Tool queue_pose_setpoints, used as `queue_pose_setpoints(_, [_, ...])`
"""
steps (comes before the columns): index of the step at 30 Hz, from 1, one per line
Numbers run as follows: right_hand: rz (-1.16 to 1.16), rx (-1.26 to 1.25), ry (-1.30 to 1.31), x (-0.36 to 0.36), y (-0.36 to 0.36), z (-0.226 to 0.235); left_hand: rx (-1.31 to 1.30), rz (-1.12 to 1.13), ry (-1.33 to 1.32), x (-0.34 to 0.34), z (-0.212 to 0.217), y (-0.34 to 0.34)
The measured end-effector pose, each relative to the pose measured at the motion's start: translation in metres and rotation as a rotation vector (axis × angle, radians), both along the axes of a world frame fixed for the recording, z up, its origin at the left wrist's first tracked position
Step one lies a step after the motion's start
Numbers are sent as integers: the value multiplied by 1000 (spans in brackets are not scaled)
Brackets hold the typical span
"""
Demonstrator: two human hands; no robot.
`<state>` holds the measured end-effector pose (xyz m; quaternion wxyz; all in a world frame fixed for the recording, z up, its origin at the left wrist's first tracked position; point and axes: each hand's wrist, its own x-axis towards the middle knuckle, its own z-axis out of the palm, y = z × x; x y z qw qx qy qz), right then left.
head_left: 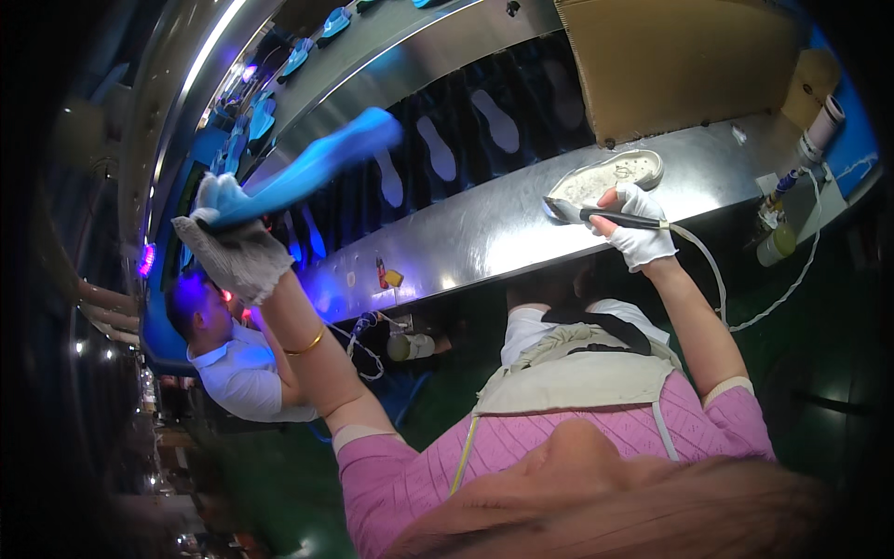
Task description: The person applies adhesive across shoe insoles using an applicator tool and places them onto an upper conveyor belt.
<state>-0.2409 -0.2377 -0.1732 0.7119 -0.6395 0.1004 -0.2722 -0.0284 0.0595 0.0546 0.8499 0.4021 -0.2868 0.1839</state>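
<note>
My left hand (237, 252), in a white glove with bare fingertips hidden, is raised at the left. It grips one end of a long blue shoe-shaped piece (312, 172), smeared by motion, above the dark conveyor. My right hand (635, 224), gloved with some fingertips bare, is closed around the black handle of a brush (629, 220) with a pale tube at its rear end. The flat bristles touch or overlap the toe end of a white shoe sole (610, 175) with a raised rim. That sole lies on the metal bench (484, 224).
Several pale sole shapes (436, 149) lie on the dark conveyor (414, 200). Blue shoe pieces (263, 116) line a farther belt. A cardboard sheet (684, 70) stands behind the bench. At the left is a co-worker (237, 363). A small red-and-yellow object (389, 277) sits near the bench's edge.
</note>
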Motion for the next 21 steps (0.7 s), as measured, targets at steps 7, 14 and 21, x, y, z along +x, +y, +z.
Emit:
queue_pose_setpoints(7, [73, -84, -62, -5, 14, -11, -35, -1231, 394, -19, -151, -51])
queue_pose_setpoints(14, [97, 21, -89, -4, 18, 4, -42, -1358, 851, -91, -226, -62])
queue_pose_setpoints(21, [215, 29, -89, 51, 48, 16, -195, -1093, 808, -99, -239, -98])
